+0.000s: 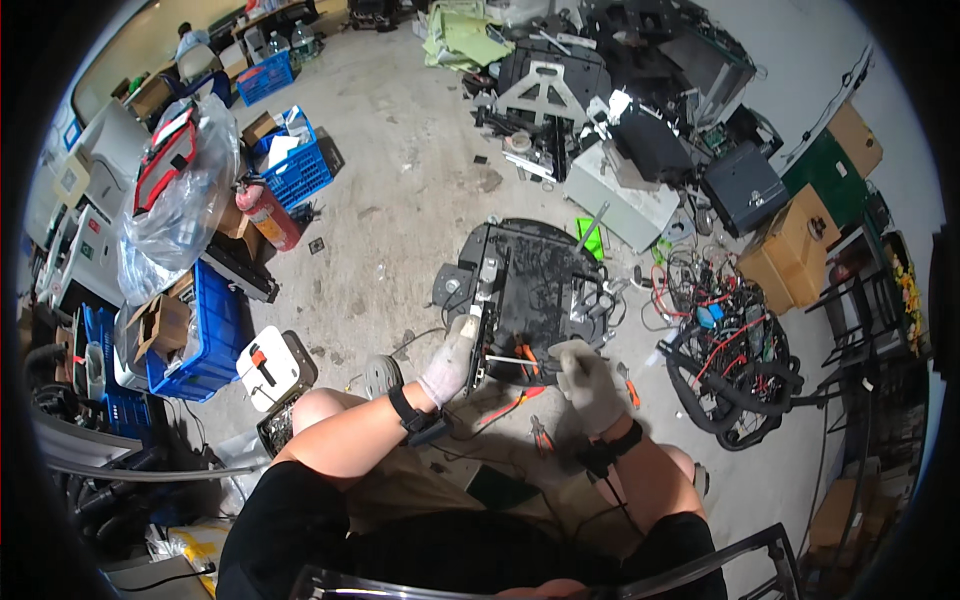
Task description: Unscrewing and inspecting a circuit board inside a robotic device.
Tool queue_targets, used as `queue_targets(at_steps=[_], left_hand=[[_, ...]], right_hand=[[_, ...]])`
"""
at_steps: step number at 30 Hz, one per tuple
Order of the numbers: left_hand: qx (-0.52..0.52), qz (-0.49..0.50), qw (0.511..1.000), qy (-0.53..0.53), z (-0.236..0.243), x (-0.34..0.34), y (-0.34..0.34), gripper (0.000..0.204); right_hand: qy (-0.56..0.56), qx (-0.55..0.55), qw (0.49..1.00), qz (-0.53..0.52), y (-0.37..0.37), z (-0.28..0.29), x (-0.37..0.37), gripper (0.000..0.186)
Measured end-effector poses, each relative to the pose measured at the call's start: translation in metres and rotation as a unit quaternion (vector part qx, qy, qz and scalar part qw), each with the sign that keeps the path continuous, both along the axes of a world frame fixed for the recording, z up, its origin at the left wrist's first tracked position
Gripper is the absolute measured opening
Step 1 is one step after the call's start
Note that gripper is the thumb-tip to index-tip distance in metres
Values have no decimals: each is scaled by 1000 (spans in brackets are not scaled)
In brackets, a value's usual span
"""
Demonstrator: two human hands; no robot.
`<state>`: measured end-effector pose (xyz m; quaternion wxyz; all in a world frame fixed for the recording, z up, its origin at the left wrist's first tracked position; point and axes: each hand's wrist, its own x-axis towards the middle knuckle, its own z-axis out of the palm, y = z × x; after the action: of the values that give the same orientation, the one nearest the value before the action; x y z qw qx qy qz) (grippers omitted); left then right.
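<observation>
A black flat machine part (530, 270) lies on the floor before me, with a long metal rail along its left side (485, 300). My left hand (455, 355), in a white glove, is closed on the lower end of that rail. My gloved right hand (585, 385) is closed at the right end of a thin light rod (515, 361), which reaches across toward the rail. Orange-handled tools (524, 350) rest on the black part. Red-handled pliers (520, 400), smaller pliers (542, 437) and another orange tool (628, 385) lie on the floor close by.
Tangled cables (720, 340) and a cardboard box (790, 250) are at right, piled scrap (620, 120) behind. At left stand blue crates (190, 355), a red fire extinguisher (270, 220) and a white board (290, 375). A person (190, 42) sits in the far background.
</observation>
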<state>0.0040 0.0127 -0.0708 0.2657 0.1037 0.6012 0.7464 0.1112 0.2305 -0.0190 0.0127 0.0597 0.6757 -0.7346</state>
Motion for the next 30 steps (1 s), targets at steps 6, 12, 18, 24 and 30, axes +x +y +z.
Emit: queue_targets(at_steps=[6, 12, 18, 24, 30], left_hand=[[15, 3, 997, 79, -2, -1, 4, 43], [-10, -42, 999, 11, -11, -12, 0, 53], [15, 18, 995, 97, -29, -12, 7, 52], [1, 6, 996, 84, -18, -9, 7, 53], [-4, -20, 996, 82, -26, -4, 2, 48]], right_hand=[[-5, -58, 995, 86, 15, -4, 1, 33], [154, 87, 983, -56, -10, 3, -3, 23], [204, 245, 946, -61, -11, -2, -6, 23], [19, 120, 992, -27, -7, 6, 1, 27], [-44, 89, 995, -18, 2, 8, 5, 24]])
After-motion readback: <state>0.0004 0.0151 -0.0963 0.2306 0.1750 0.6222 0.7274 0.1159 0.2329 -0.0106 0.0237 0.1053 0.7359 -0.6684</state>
